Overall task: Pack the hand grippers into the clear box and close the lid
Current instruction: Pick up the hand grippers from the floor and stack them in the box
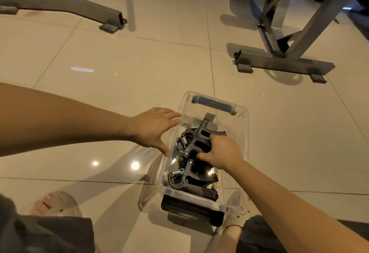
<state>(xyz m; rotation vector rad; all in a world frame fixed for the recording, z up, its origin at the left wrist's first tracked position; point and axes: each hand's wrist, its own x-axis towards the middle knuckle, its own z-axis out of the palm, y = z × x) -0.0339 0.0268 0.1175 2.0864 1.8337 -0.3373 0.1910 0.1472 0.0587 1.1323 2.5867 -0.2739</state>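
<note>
A clear box [242, 133] stands open on the tiled floor between my feet. Several black hand grippers with steel springs lie inside it. My right hand [221, 153] reaches into the box and grips the top hand gripper [196, 143], fingers curled round its handle. Another hand gripper [191, 179] lies at the near end of the box. My left hand [154, 128] rests with straight fingers against the box's left wall. A clear lid [148, 179] lies beside the box on the left.
Grey steel legs of gym equipment stand on the floor at far left [111, 16] and far right [283, 61]. My sandalled feet sit at the bottom on each side of the box. A dark flat object [189, 210] lies under the box's near end.
</note>
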